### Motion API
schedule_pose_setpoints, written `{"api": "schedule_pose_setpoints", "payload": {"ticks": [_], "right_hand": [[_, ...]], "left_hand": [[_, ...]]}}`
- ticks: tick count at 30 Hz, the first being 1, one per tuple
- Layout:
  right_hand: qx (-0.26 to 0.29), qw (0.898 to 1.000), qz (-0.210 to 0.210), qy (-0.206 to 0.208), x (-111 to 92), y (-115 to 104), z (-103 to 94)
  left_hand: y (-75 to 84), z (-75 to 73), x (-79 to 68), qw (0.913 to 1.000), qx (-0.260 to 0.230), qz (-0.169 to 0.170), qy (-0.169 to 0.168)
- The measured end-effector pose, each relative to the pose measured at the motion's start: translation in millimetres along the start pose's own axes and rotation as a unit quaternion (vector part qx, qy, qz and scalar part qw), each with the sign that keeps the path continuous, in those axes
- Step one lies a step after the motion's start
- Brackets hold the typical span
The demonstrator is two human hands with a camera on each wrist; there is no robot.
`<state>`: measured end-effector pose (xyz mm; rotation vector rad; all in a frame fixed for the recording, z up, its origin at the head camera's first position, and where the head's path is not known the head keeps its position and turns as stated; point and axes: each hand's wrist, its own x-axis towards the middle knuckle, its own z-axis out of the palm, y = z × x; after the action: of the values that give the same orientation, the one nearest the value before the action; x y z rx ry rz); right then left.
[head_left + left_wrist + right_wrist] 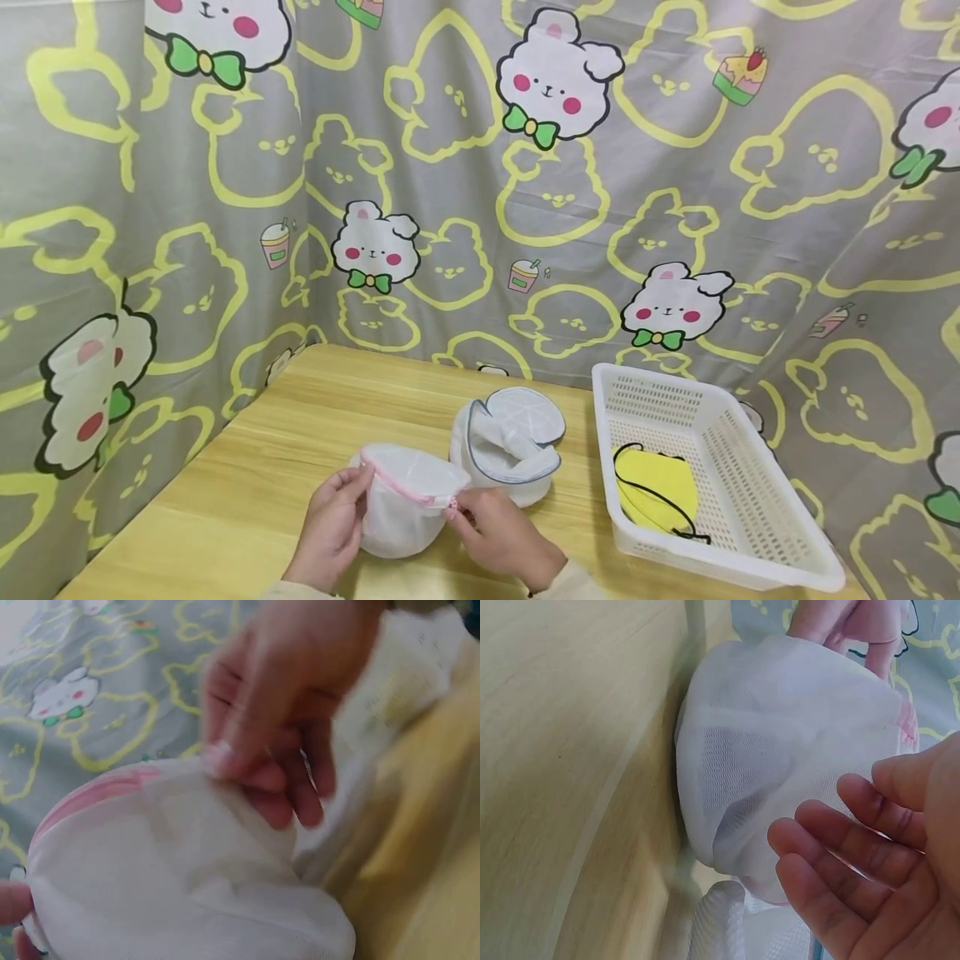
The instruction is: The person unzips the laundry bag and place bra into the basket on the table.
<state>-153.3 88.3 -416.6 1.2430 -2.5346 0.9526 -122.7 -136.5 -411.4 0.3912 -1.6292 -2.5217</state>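
Observation:
A white mesh laundry bag (405,523) with a pink zipper round its top stands up from the wooden table, its zipper shut along the visible front. My left hand (330,527) grips its left rim, thumb near the pink edge. At the zipper's right end, my right hand (501,533) pinches the bag with thumb and index finger; the other fingers curl loosely in the right wrist view. Just behind sits a second mesh laundry bag (527,413) with blue-grey trim, its round lid flipped back and folds of white mesh inside the opening.
A white plastic basket (604,433) with slotted walls stands at the table's right side. In it lies a yellow pouch (663,487) with a black cord. A grey patterned curtain (465,200) hangs round the table's back and sides.

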Motion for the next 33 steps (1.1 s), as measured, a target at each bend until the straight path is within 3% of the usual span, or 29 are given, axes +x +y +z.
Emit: {"api": "schedule_pose_setpoints", "payload": {"ticks": [2, 4, 6, 8, 12, 15, 20, 25, 33], "right_hand": [[-0.003, 1.0, 0.0, 0.002, 0.3, -1.8, 0.2], [0.002, 1.0, 0.005, 0.0, 0.2, -3.1, 0.7], [0.007, 1.0, 0.009, -0.001, 0.2, -3.9, 1.6], [0.009, 1.0, 0.01, -0.003, 0.5, -5.8, 2.2], [-0.004, 1.0, -0.008, -0.002, 1.9, -12.6, 2.4], [-0.016, 1.0, -0.021, -0.006, 2.6, -18.3, 2.3], [-0.04, 0.999, -0.035, -0.014, 2.6, -22.8, 4.0], [-0.067, 0.997, -0.043, 0.018, 1.9, -21.7, 7.2], [-0.09, 0.995, -0.011, 0.041, -0.9, -20.1, 9.3]], "left_hand": [[-0.3, 1.2, -2.5, 0.9942, 0.101, 0.014, 0.036], [-0.5, 1.7, -6.8, 0.9811, 0.186, 0.015, 0.052], [-1.9, 4.6, -12.8, 0.969, 0.243, 0.021, 0.038], [-4.8, 8.4, -18.7, 0.9624, 0.27, 0.021, -0.012], [-14.3, 16.8, -26.2, 0.9565, 0.258, 0.019, -0.134], [-21.5, 21.0, -26.9, 0.9533, 0.242, 0.004, -0.18], [-29.0, 25.3, -25.9, 0.9605, 0.215, -0.016, -0.176], [-32.8, 28.9, -27.6, 0.9709, 0.177, -0.019, -0.16], [-35.7, 29.9, -29.8, 0.9732, 0.146, -0.025, -0.176]]}}
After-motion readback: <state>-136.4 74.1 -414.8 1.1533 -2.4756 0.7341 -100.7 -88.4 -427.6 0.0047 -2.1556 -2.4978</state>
